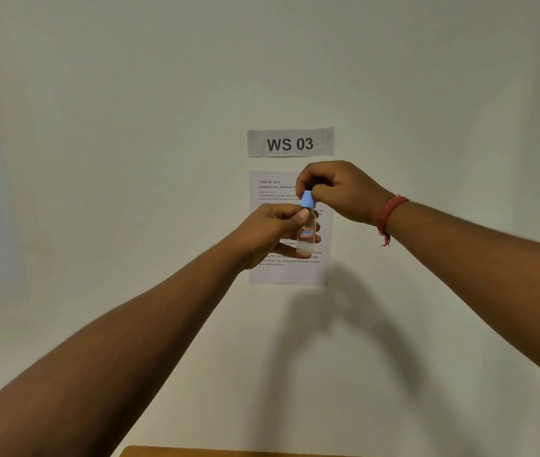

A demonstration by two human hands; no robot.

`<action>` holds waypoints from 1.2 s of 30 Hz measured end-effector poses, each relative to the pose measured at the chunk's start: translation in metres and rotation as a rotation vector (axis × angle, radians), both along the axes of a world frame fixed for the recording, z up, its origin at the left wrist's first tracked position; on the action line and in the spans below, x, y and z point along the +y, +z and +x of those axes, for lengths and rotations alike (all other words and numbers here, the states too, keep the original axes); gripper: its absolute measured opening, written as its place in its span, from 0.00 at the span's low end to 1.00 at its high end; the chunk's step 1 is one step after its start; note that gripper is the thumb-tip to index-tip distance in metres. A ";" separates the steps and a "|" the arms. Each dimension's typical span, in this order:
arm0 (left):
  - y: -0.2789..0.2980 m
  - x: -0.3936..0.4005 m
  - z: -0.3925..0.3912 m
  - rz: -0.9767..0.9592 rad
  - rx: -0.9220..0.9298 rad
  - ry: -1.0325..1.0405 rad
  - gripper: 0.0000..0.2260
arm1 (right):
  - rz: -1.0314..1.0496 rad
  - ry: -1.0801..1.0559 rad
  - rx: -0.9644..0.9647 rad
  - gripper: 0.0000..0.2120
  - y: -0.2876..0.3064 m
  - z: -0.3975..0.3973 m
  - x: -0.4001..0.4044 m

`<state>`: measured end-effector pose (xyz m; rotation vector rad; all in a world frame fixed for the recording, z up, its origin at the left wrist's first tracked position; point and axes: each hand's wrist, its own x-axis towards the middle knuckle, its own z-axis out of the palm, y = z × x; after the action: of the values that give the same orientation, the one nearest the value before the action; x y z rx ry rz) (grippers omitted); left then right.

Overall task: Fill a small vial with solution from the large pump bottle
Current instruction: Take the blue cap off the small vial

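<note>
Head view faces a pale wall [130, 127], where a "WS 03" sign [290, 142] hangs above a printed task sheet [290, 275], with a sliver of wooden tabletop [196, 452] at the near edge. Both arms reach up in front of the sheet. The left hand [270, 230] curls round the small clear vial [307, 234], held upright in mid-air. The right hand [334, 189] pinches the vial's blue cap [308, 199] from above. The step looks like cap work, loosening or tightening; I cannot tell which. The pump bottle is out of view, so next comes a steady twist without tipping the vial.
</note>
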<state>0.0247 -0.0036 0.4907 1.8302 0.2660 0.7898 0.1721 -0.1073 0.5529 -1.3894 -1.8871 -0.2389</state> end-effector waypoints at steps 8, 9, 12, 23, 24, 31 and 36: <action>-0.012 0.002 -0.002 -0.010 0.002 0.002 0.11 | 0.000 -0.017 0.077 0.10 -0.006 0.004 -0.005; -0.016 0.001 -0.002 -0.007 0.001 0.004 0.11 | -0.001 -0.019 0.088 0.09 -0.010 0.006 -0.005; -0.032 0.000 -0.002 0.025 0.019 0.013 0.11 | -0.008 -0.036 0.122 0.09 -0.030 0.014 -0.006; -0.179 -0.021 -0.016 0.010 0.184 0.049 0.14 | -0.241 -0.117 0.252 0.08 -0.222 0.038 -0.022; -0.197 -0.025 -0.019 0.000 0.212 0.053 0.15 | -0.279 -0.118 0.253 0.08 -0.245 0.039 -0.026; -0.328 -0.059 -0.053 -0.049 0.380 0.050 0.13 | -0.506 -0.078 0.158 0.09 -0.396 0.028 -0.072; -0.409 -0.090 -0.078 -0.051 0.568 0.037 0.13 | -0.636 -0.062 0.191 0.05 -0.480 0.012 -0.104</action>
<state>-0.0533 -0.0940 0.0818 1.9737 0.6773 0.2658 0.1840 -0.2118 0.0733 -1.8049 -1.8325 0.4926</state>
